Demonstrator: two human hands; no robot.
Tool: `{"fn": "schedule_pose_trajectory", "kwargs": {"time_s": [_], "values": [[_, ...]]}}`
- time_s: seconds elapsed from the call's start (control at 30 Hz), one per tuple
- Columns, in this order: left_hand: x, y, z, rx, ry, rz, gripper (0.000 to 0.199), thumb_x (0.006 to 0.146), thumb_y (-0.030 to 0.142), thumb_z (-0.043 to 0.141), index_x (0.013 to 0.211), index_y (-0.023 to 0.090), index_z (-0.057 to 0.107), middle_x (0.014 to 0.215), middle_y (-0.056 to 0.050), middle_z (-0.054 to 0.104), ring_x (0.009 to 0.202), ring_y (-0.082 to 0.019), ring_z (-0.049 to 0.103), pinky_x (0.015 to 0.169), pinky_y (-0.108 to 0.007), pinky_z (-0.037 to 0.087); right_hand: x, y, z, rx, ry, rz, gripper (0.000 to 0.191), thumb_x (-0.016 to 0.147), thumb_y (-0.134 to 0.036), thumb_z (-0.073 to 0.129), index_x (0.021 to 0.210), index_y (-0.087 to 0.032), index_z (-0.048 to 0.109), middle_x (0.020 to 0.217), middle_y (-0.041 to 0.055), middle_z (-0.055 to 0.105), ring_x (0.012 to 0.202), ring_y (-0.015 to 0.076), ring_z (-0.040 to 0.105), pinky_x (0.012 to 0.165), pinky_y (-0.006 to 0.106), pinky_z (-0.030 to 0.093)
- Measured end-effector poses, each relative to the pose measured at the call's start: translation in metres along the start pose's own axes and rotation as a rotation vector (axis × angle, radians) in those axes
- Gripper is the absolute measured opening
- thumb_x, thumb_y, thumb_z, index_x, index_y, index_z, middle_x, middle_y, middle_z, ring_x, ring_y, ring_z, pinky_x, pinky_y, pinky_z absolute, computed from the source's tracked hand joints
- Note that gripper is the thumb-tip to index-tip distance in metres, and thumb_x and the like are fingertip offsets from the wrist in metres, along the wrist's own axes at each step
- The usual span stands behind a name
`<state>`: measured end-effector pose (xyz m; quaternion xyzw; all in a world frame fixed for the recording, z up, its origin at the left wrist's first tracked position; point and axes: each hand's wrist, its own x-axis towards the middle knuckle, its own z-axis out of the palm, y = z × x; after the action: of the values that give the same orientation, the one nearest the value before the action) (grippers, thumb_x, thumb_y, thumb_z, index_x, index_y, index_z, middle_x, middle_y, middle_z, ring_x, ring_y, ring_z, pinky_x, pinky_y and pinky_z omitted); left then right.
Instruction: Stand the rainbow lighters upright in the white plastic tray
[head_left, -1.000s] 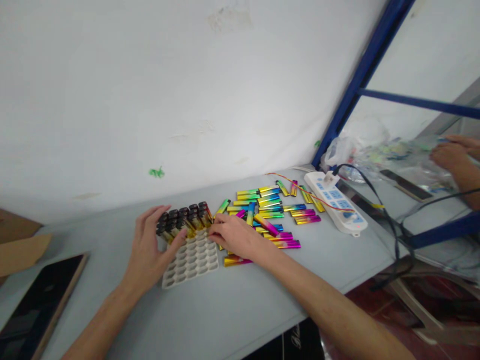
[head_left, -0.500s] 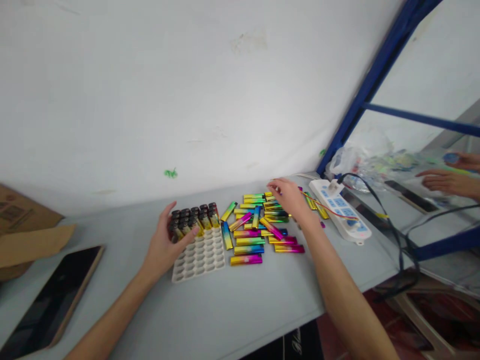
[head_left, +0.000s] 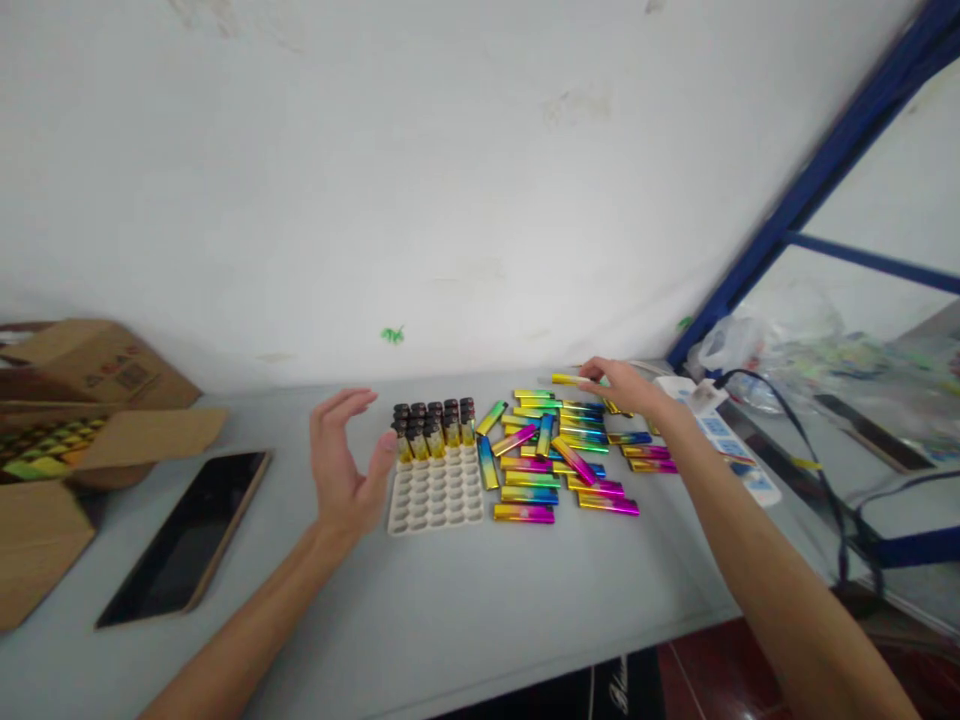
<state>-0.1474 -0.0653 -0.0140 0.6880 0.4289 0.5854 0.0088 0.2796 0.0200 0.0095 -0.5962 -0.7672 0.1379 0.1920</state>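
A white tray (head_left: 436, 497) with rows of round holes lies on the grey table; several black-topped lighters (head_left: 433, 425) stand upright in its back rows. Left of the tray my left hand (head_left: 346, 465) is raised with thumb and fingers apart, holding nothing. To the right of the tray, shiny lighters (head_left: 531, 495) in yellow, green, blue and magenta lie loosely in a pile. At the back of this pile my right hand (head_left: 611, 385) has its fingertips closed on the end of a yellow lighter (head_left: 568, 380).
A dark phone (head_left: 187, 535) lies at the left beside an open cardboard box (head_left: 112, 375) holding more lighters. At the right are a white power strip (head_left: 720, 435) with black cables, plastic bags (head_left: 727, 345) and a blue metal frame (head_left: 787, 215).
My left hand has let go of the tray and its lighters and moved left. My right hand has taken hold of a yellow lighter. The view has shifted left, showing more of the box.
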Motion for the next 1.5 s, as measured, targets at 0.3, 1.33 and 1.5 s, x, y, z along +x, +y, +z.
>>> {"fn": "schedule_pose_trajectory", "kwargs": {"time_s": [0.3, 1.33, 1.5], "values": [[-0.009, 0.04, 0.013, -0.543, -0.474, -0.506, 0.028, 0.098, 0.047, 0.064, 0.105, 0.02, 0.065, 0.086, -0.003, 0.07, 0.07, -0.014, 0.065, 0.057, -0.025, 0.053, -0.042, -0.123, 0.025, 0.708, -0.203, -0.2, 0.037, 0.086, -0.049, 0.079, 0.106, -0.019, 0.073, 0.083, 0.0018, 0.07, 0.072, 0.015, 0.064, 0.066, 0.028, 0.054], [-0.012, 0.04, 0.022, -0.901, -0.746, -1.086, 0.015, 0.077, 0.024, 0.061, 0.091, 0.019, 0.057, 0.054, 0.008, 0.044, 0.045, -0.008, 0.035, 0.04, -0.019, 0.036, -0.045, -0.107, 0.084, 0.109, 0.287, -0.424, 0.019, 0.106, -0.029, 0.055, 0.116, -0.021, 0.069, 0.105, 0.0075, 0.079, 0.086, 0.0221, 0.075, 0.084, 0.034, 0.058], [-0.009, 0.042, 0.018, -1.021, -0.687, -1.192, 0.03, 0.076, 0.045, 0.069, 0.078, 0.019, 0.055, 0.057, 0.007, 0.037, 0.046, -0.007, 0.027, 0.038, -0.017, 0.023, -0.046, -0.107, 0.089, 0.128, 0.274, -0.433, 0.017, 0.106, -0.028, 0.055, 0.114, -0.022, 0.069, 0.104, 0.0061, 0.078, 0.084, 0.0208, 0.074, 0.081, 0.033, 0.058]]}}
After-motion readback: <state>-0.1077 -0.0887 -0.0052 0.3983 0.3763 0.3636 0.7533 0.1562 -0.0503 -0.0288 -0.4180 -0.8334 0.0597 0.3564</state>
